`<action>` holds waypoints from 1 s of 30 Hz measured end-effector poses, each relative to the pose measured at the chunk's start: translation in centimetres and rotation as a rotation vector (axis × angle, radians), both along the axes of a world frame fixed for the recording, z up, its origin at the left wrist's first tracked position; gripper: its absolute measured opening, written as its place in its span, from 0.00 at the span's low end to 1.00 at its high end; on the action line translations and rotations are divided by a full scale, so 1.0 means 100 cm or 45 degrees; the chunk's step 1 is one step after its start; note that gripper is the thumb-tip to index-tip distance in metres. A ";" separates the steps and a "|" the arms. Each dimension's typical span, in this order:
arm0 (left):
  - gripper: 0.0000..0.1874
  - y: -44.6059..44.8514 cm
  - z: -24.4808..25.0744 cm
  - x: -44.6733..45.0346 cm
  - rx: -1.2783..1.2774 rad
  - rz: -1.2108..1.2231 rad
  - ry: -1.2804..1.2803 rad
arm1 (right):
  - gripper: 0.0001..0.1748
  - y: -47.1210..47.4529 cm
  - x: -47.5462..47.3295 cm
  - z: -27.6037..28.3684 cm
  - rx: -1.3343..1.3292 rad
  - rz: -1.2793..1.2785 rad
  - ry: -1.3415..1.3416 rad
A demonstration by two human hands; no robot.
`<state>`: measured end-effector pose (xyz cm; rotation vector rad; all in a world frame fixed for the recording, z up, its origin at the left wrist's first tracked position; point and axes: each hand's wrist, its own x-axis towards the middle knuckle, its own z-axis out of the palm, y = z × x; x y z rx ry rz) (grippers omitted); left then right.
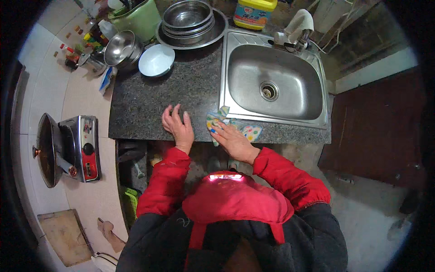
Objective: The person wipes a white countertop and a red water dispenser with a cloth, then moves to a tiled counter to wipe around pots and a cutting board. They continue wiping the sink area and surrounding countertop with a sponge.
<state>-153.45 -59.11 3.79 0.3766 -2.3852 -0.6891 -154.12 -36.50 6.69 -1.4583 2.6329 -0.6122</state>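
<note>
My right hand (pixel 236 142) presses on a patterned cloth (pixel 252 132) at the counter's front edge, beside the near left corner of the stainless steel sink (pixel 275 81). The cloth is crumpled and shows on both sides of the fingers. To the left, my left hand (pixel 179 126) is on or just above the dark granite counter (pixel 146 98) with its fingers apart and nothing in it. Farther back on the counter is a white bowl (pixel 156 60).
Stacked steel basins (pixel 187 15), steel bowls (pixel 119 48) and a yellow jug (pixel 253 13) line the back. A cloth-draped faucet (pixel 300 27) overhangs the sink. On the left are condiment bottles (pixel 91 40), a cooktop (pixel 89 149), a lidded wok (pixel 49 151) and a board (pixel 65 237).
</note>
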 end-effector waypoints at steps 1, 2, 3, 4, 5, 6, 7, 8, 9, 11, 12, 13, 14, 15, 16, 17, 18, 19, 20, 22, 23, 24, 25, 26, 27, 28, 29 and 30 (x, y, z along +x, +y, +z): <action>0.20 -0.012 -0.001 0.000 -0.057 0.069 -0.037 | 0.26 -0.014 -0.006 -0.003 -0.024 0.008 0.039; 0.21 -0.019 -0.004 -0.001 -0.083 0.095 -0.038 | 0.26 -0.029 -0.019 -0.010 -0.049 0.016 0.078; 0.22 -0.021 -0.005 0.001 -0.112 0.063 -0.058 | 0.26 -0.045 -0.034 -0.015 -0.078 0.035 0.112; 0.23 -0.021 -0.004 0.002 -0.146 0.037 -0.077 | 0.26 -0.063 -0.051 -0.009 -0.049 0.037 0.182; 0.23 -0.016 -0.004 0.000 -0.166 -0.011 -0.092 | 0.27 -0.076 -0.071 -0.014 -0.041 -0.078 0.156; 0.25 -0.016 -0.003 0.001 -0.163 -0.047 -0.107 | 0.28 -0.084 -0.095 -0.025 -0.048 -0.128 0.245; 0.25 -0.017 -0.005 0.002 -0.118 -0.036 -0.098 | 0.28 -0.094 -0.120 -0.034 -0.061 -0.175 0.335; 0.25 -0.020 -0.007 0.005 -0.074 -0.019 -0.090 | 0.30 -0.103 -0.142 -0.026 0.005 -0.272 0.256; 0.25 -0.026 -0.008 0.007 -0.043 0.007 -0.080 | 0.31 -0.113 -0.165 -0.017 0.058 -0.361 0.179; 0.25 -0.019 -0.005 0.006 -0.066 -0.036 -0.110 | 0.33 -0.109 -0.214 -0.029 0.181 -0.548 0.317; 0.25 -0.016 -0.004 0.003 -0.041 -0.053 -0.109 | 0.33 -0.107 -0.237 -0.035 0.176 -0.625 0.338; 0.25 -0.016 -0.004 0.005 -0.024 -0.057 -0.120 | 0.34 -0.114 -0.249 -0.036 0.163 -0.689 0.348; 0.25 -0.015 -0.004 0.005 -0.016 -0.056 -0.109 | 0.33 -0.120 -0.256 -0.037 0.170 -0.742 0.365; 0.25 -0.015 -0.004 0.004 -0.012 -0.049 -0.099 | 0.32 -0.127 -0.254 -0.040 0.157 -0.725 0.366; 0.25 -0.015 -0.005 0.005 -0.005 -0.049 -0.087 | 0.32 -0.131 -0.252 -0.042 0.147 -0.714 0.369; 0.25 -0.015 -0.005 0.007 -0.001 -0.050 -0.092 | 0.32 -0.133 -0.249 -0.044 0.140 -0.710 0.373; 0.25 -0.018 -0.003 0.008 -0.004 -0.042 -0.095 | 0.31 -0.138 -0.234 -0.042 0.029 -0.589 0.396; 0.25 -0.018 -0.001 0.008 -0.002 -0.045 -0.092 | 0.32 -0.137 -0.221 -0.039 -0.072 -0.430 0.347; 0.25 -0.019 -0.007 0.008 -0.029 -0.028 -0.034 | 0.32 -0.135 -0.200 -0.036 -0.131 -0.303 0.347; 0.24 -0.019 -0.006 0.008 -0.059 -0.021 -0.020 | 0.31 -0.122 -0.153 -0.032 -0.231 -0.101 0.271; 0.23 -0.016 -0.005 0.006 -0.064 -0.046 -0.010 | 0.31 -0.110 -0.131 -0.033 -0.246 -0.075 0.241; 0.24 -0.020 -0.012 0.006 -0.028 -0.028 0.021 | 0.31 -0.099 -0.103 -0.017 -0.116 0.018 0.198; 0.22 -0.015 -0.007 0.004 -0.049 -0.017 0.027 | 0.31 -0.082 -0.082 -0.022 -0.068 0.065 0.125; 0.22 -0.016 -0.010 0.002 -0.064 -0.026 0.059 | 0.30 -0.066 -0.062 -0.026 -0.025 0.094 0.054; 0.22 -0.019 -0.013 0.001 -0.076 -0.035 0.089 | 0.29 -0.045 -0.046 -0.021 -0.068 0.110 0.050; 0.22 -0.022 -0.015 0.003 -0.122 -0.024 0.091 | 0.29 -0.026 -0.036 -0.015 -0.054 0.095 -0.016; 0.22 -0.023 -0.017 0.003 -0.167 -0.012 0.095 | 0.29 -0.003 -0.028 -0.009 -0.041 0.083 -0.082; 0.21 -0.020 -0.015 0.002 -0.142 -0.007 0.073 | 0.30 0.025 -0.021 -0.003 -0.034 0.042 -0.089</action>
